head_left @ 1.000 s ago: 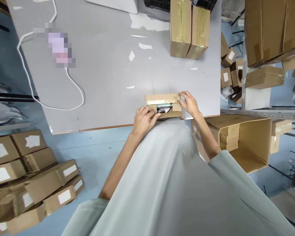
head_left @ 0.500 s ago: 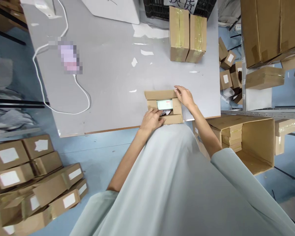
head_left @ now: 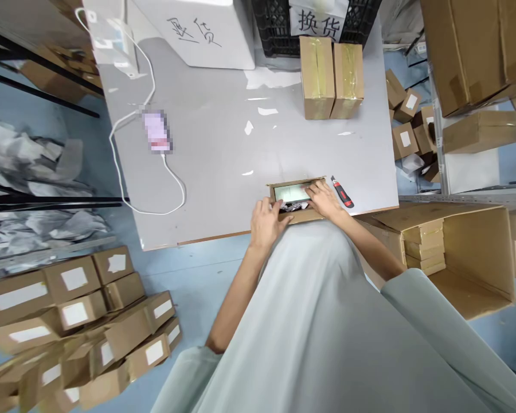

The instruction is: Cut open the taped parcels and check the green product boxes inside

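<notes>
A small open cardboard box (head_left: 306, 216) lies at the front edge of the grey table, close against my clothing. Inside it I see a pale green, flat-topped item (head_left: 290, 193) along the back, with crumpled dark and white material (head_left: 296, 206) in front. My left hand (head_left: 264, 223) grips the box's left end, fingers bent over the edge and thumb near the front flap. At the right end, my right hand (head_left: 323, 199) has its fingers curled over the edge and partly hides the contents. A red and black utility knife (head_left: 342, 192) rests just right of that hand.
Two taped cartons (head_left: 317, 80) stand at the back right before a black crate (head_left: 275, 34). A white box (head_left: 206, 34) is at the back. Left lies a pixelated phone-like object (head_left: 157, 131) on a white cable (head_left: 112, 143). A large open carton (head_left: 477, 246) sits right.
My right hand has moved from the box's back right corner onto its right end. The side flaps no longer cover the contents, and the knife has come into view. The whole view has shifted.
</notes>
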Available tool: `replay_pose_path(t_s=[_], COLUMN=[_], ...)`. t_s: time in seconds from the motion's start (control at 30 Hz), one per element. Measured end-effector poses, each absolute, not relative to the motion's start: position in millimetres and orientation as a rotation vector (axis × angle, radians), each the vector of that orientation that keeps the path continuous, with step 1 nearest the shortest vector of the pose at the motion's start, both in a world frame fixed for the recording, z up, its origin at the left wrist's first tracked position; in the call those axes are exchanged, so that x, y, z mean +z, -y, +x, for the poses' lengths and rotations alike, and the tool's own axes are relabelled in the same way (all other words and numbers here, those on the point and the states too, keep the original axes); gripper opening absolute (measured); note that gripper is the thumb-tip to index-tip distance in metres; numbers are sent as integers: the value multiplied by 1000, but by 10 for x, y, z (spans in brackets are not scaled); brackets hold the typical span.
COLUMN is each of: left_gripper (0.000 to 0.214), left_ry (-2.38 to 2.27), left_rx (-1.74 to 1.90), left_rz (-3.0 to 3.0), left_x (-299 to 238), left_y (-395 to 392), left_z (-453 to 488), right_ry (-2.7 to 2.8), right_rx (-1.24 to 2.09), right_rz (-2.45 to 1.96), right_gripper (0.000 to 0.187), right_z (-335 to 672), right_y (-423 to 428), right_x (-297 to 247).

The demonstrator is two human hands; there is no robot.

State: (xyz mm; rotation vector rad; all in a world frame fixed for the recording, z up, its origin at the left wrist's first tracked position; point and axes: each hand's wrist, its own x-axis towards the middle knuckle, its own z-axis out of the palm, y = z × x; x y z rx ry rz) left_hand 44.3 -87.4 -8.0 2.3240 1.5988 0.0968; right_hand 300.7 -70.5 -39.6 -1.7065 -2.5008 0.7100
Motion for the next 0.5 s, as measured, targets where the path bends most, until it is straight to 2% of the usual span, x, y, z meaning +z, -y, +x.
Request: replay_pose_path(t_s=[0.2,0.33,0.5], left_gripper=[42,28,49], left_ry=[-1732,-1600,-1463], left_rx=[-17,-200,-423], left_rz=[2287,2289,2270], left_x=[-139,-172,-306], left_y=[743,588,332], left_z=[237,529,1169], right_ry=[2314,2170,2104], right_rx=[681,699,652], right_rz=[-1796,-1968,-2056], right_gripper=[68,90,111], right_z=[3197,3308,3281], right_y=[926,975,954], right_x=[-320,-338,-403])
